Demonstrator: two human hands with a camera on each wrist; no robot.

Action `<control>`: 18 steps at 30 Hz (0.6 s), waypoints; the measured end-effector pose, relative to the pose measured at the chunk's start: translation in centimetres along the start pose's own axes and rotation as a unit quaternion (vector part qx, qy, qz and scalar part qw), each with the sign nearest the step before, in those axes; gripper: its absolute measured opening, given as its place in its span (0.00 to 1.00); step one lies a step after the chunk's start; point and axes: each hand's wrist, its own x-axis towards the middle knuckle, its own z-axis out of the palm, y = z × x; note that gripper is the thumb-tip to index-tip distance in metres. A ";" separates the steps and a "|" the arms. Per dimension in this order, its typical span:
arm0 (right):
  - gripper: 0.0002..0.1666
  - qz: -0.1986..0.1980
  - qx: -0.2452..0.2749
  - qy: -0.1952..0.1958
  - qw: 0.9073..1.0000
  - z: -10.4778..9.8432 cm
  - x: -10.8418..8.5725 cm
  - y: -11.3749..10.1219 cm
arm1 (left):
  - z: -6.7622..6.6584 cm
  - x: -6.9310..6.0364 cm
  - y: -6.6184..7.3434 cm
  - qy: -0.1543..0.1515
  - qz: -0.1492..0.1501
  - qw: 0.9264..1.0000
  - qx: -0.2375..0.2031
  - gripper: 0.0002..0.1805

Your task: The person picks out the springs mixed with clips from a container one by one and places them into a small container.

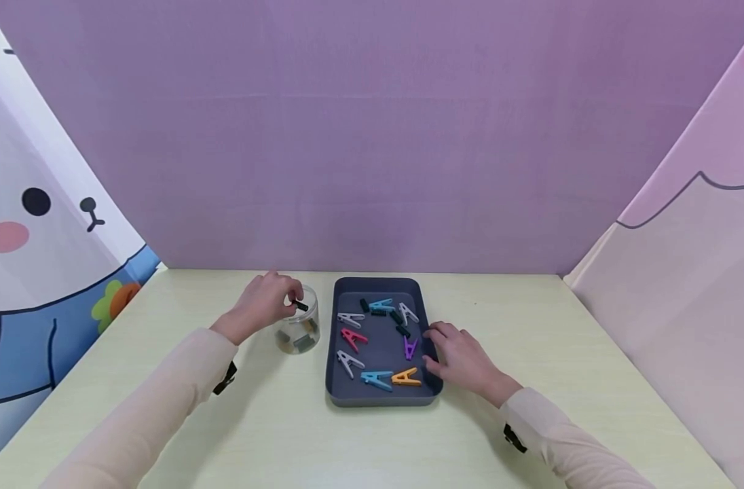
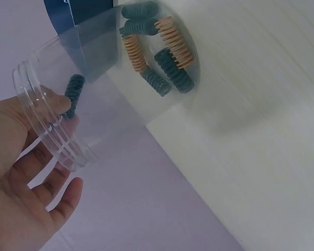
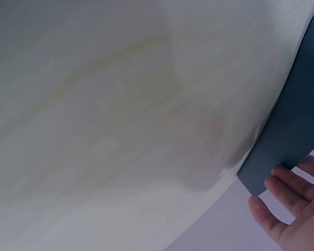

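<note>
Left hand (image 1: 263,305) pinching a dark-green coiled spring (image 2: 75,89) at a clear cylindrical jar's (image 1: 311,319) mouth
Right hand (image 1: 466,358) — fingers spread — at a smooth dark-grey rectangular tray's (image 1: 381,350) edge

We can read no text, label, brand, number or sign anywhere: not on the clear jar (image 1: 301,331) just beside the left hand (image 1: 258,307), not on the dark spring (image 1: 301,306) it pinches, not on the gray tray (image 1: 384,401) by the right hand (image 1: 466,362), nor on the patterned cloth (image 1: 48,275) left of the left hand (we make out only drawn shapes there).
</note>
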 end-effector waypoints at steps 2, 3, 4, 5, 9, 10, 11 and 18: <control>0.26 0.000 0.000 0.000 1.000 0.0 0.0 0.0 | 0.0 0.0 0.0 -0.002 0.000 1.000 0.001 0.07; 0.26 0.000 -0.001 0.000 1.000 0.0 0.0 0.0 | 0.0 0.0 0.0 -0.003 0.001 1.000 0.002 0.07; 0.26 0.000 -0.002 -0.001 1.000 0.0 0.0 0.0 | -0.1 0.0 0.1 -0.003 0.001 1.000 0.002 0.07; 0.26 0.001 -0.002 -0.002 1.000 0.1 0.0 0.0 | -0.1 0.0 0.1 -0.004 0.000 1.000 0.003 0.07; 0.27 0.003 -0.002 -0.004 1.000 0.1 0.0 0.0 | -0.1 0.0 0.2 -0.007 -0.003 1.000 0.008 0.08; 0.27 0.004 -0.002 -0.005 1.000 0.0 0.0 0.0 | -0.1 -0.1 0.2 -0.007 -0.003 1.000 0.010 0.08; 0.27 0.005 -0.002 -0.005 1.000 0.1 0.0 0.0 | -0.1 -0.1 0.2 -0.006 -0.002 1.000 0.012 0.08; 0.27 0.005 -0.003 -0.003 1.000 0.1 0.0 0.1 | -0.1 0.0 0.2 0.002 0.004 1.000 0.018 0.08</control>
